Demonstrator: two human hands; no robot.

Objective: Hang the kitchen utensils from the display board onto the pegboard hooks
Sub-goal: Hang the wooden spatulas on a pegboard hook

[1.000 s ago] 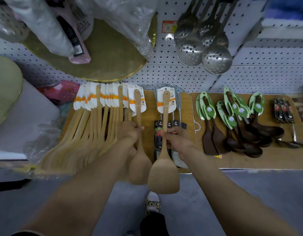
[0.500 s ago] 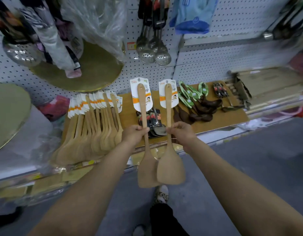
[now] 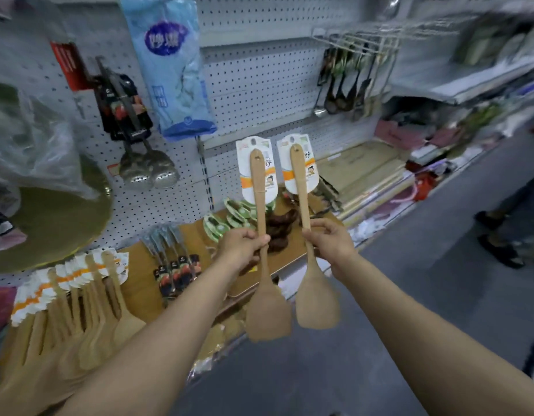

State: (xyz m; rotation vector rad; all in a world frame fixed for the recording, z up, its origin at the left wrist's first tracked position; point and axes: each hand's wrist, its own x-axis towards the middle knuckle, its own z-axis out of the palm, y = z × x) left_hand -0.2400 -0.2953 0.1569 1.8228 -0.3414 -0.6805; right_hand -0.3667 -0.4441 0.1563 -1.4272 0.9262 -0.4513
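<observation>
Spatulas (image 3: 261,211) with orange-banded label cards (image 3: 256,169)

Your left hand (image 3: 244,249) holds one spatula (image 3: 264,256) upright, your right hand (image 3: 330,241) another spatula (image 3: 307,250) just beside it, blades down. Behind them the display board (image 3: 139,283) carries a row of spatulas (image 3: 73,310) at far left. Ladles (image 3: 344,94) hang on the pegboard (image 3: 259,85) upper right.
</observation>
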